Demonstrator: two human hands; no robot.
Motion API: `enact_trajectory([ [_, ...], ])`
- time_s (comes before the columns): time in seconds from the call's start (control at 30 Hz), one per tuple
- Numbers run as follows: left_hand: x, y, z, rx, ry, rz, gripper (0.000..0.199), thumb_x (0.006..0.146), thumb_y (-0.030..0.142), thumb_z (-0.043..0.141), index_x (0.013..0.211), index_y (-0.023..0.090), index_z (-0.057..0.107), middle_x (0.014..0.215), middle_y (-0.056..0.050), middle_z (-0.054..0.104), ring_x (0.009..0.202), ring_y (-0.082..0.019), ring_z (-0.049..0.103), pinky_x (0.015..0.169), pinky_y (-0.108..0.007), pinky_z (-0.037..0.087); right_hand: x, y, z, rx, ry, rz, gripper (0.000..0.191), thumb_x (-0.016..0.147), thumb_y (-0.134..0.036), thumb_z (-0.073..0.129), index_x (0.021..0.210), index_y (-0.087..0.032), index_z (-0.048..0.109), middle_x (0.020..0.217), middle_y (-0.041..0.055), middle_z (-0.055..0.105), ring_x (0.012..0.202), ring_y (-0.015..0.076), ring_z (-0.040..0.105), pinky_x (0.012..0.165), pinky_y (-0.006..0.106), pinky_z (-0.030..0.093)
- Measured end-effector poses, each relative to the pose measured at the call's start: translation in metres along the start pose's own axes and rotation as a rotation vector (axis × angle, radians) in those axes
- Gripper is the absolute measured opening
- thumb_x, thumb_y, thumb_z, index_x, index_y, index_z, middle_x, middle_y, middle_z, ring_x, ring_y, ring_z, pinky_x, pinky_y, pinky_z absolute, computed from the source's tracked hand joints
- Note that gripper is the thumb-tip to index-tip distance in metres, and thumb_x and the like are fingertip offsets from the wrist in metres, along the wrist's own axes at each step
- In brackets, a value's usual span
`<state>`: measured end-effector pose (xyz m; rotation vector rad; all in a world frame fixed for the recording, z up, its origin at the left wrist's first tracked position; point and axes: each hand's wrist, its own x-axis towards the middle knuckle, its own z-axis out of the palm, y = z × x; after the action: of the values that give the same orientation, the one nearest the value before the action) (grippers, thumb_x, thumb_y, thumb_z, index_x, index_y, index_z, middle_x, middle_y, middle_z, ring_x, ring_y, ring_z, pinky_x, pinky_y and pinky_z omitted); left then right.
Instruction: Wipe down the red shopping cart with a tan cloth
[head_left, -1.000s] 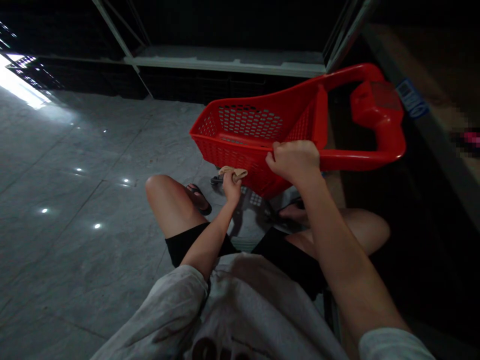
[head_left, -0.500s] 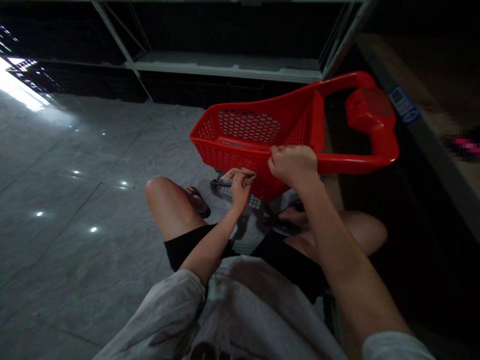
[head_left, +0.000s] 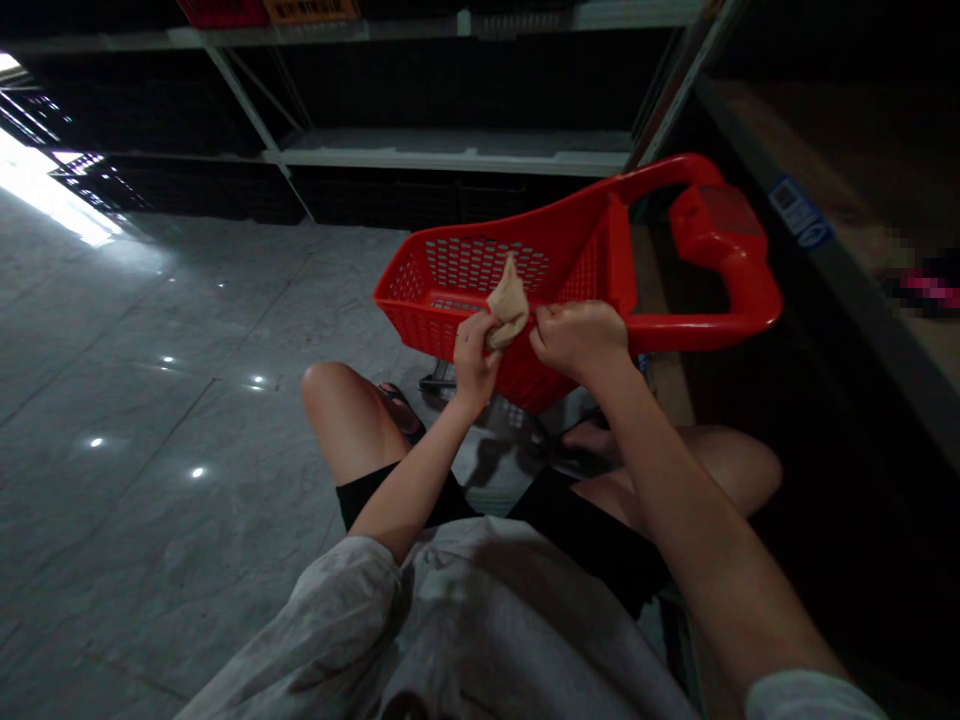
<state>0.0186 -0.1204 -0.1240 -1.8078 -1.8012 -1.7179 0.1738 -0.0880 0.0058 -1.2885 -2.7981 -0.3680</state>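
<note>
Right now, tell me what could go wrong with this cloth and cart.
The beige cloth is only pinched in the left hand, so it could slip and drop. The red plastic shopping cart seems steadied by the right hand alone, so a loosened grip might let it tip toward the bare left knee. The glossy tile floor may also let the cart roll.

Lower end of tan cloth (head_left: 508,305) hidden inside closed left hand (head_left: 474,365). Stretch of rim of red shopping cart (head_left: 442,320) covered by right hand (head_left: 579,340). Red crate (head_left: 221,12) and orange crate (head_left: 307,10) cut off by top edge. Print on blue label (head_left: 799,212) too small to read. Pink object (head_left: 930,287), far right, blurred past naming. White sleeve (head_left: 814,698) cut off by bottom edge.
</note>
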Motion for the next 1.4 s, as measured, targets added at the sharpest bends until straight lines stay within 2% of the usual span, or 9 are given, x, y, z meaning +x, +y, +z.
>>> enact_trajectory([
  [0.13,-0.03,-0.048,-0.048,0.223,-0.214,-0.001,0.026,0.084,0.015,0.06,0.109,0.019,0.067,0.12,-0.012,0.069,0.111,-0.027,0.062,0.101,-0.042,0.051,-0.005,0.019,0.002,-0.007,0.023,-0.032,0.047,0.098,-0.032,0.036,0.108,-0.008,0.076,0.101,0.0221,0.078,0.087,0.0323,0.072,0.07,0.038,0.039],
  [0.27,-0.004,-0.057,-0.088,0.358,-0.029,-0.047,0.027,0.086,0.018,0.059,0.111,0.02,0.067,0.118,-0.012,0.068,0.115,-0.028,0.059,0.105,-0.043,0.047,0.0,0.042,0.003,-0.005,-0.013,0.015,0.052,0.101,-0.037,0.033,0.102,-0.013,0.079,0.098,0.0185,0.079,0.086,0.0308,0.072,0.07,0.036,0.038],
  [0.33,0.015,-0.041,-0.086,0.358,-0.056,-0.027,0.031,0.088,0.018,0.055,0.117,0.02,0.066,0.121,-0.011,0.067,0.118,-0.027,0.059,0.106,-0.041,0.046,0.008,0.04,0.005,-0.001,-0.019,0.064,0.056,0.103,-0.04,0.031,0.099,-0.013,0.079,0.094,0.0185,0.079,0.085,0.0303,0.072,0.07,0.035,0.037],
  [0.5,0.032,0.009,-0.044,0.47,-0.477,0.063,0.042,0.094,0.024,0.053,0.134,0.015,0.061,0.124,-0.014,0.07,0.112,-0.03,0.065,0.099,-0.044,0.047,0.027,-0.008,0.025,0.08,0.026,0.018,0.051,0.105,-0.028,0.027,0.105,-0.01,0.075,0.096,0.0208,0.078,0.088,0.0301,0.071,0.072,0.038,0.036],
  [0.6,0.029,0.01,-0.046,0.565,-0.548,0.106,0.041,0.096,0.026,0.054,0.134,0.015,0.061,0.126,-0.016,0.07,0.112,-0.03,0.066,0.102,-0.045,0.045,0.027,-0.02,0.042,0.134,0.134,0.073,0.052,0.107,-0.029,0.025,0.105,-0.011,0.074,0.096,0.0188,0.078,0.092,0.0287,0.068,0.081,0.041,0.036],
  [0.9,0.016,-0.057,-0.169,0.629,-0.569,0.07,0.024,0.096,0.023,0.053,0.114,0.021,0.069,0.116,-0.012,0.076,0.114,-0.03,0.068,0.118,-0.058,0.029,0.03,0.013,0.069,0.227,0.241,-0.02,0.043,0.106,-0.036,0.035,0.09,-0.019,0.071,0.096,0.0096,0.078,0.092,0.025,0.057,0.09,0.04,0.029],
  [1.0,0.023,-0.043,-0.143,0.608,-0.595,0.098,0.022,0.099,0.026,0.05,0.108,0.019,0.069,0.104,-0.012,0.078,0.102,-0.028,0.072,0.117,-0.057,0.031,0.036,0.004,0.07,0.228,0.255,0.045,0.041,0.105,-0.036,0.037,0.092,-0.02,0.072,0.098,0.0095,0.079,0.095,0.0261,0.056,0.094,0.043,0.025],
  [1.23,0.054,0.033,-0.021,0.535,-0.686,0.234,0.027,0.099,0.01,0.041,0.106,0.012,0.067,0.096,-0.015,0.076,0.091,-0.026,0.074,0.095,-0.041,0.047,0.03,0.012,0.068,0.273,0.139,0.053,0.038,0.099,-0.021,0.033,0.101,-0.018,0.071,0.106,0.0104,0.077,0.101,0.026,0.054,0.094,0.041,0.025],
  [1.4,0.033,0.005,-0.067,0.488,-0.686,0.197,0.02,0.1,0.021,0.049,0.106,0.017,0.067,0.093,-0.012,0.077,0.09,-0.028,0.073,0.101,-0.046,0.047,0.028,0.037,0.069,0.309,0.088,0.049,0.047,0.104,-0.031,0.027,0.094,-0.021,0.072,0.102,0.0092,0.077,0.102,0.0258,0.054,0.097,0.042,0.027],
])
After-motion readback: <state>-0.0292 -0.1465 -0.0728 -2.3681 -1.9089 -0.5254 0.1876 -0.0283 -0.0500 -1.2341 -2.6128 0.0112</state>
